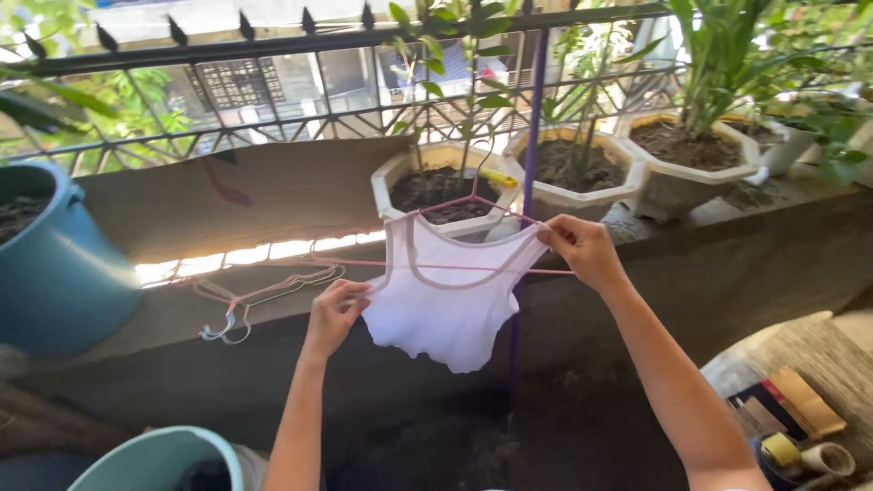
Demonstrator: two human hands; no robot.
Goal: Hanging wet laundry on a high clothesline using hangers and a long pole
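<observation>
A small white sleeveless top point(446, 291) hangs on a thin pink wire hanger point(473, 269) in front of a low concrete wall. My right hand point(582, 250) pinches the top's right shoulder strap against the hanger's arm. My left hand point(335, 309) grips the left edge of the top, near its armhole. The hanger's upper part rises toward a purple vertical pole point(527, 182) that runs up to the iron railing.
Several spare wire hangers point(245, 305) lie on the ledge beside a cardboard sheet point(236, 191). White planters point(436, 186) with plants line the ledge; a blue tub point(55, 264) stands left. A teal bucket point(159, 459) sits below, and tape rolls point(800, 450) lie at lower right.
</observation>
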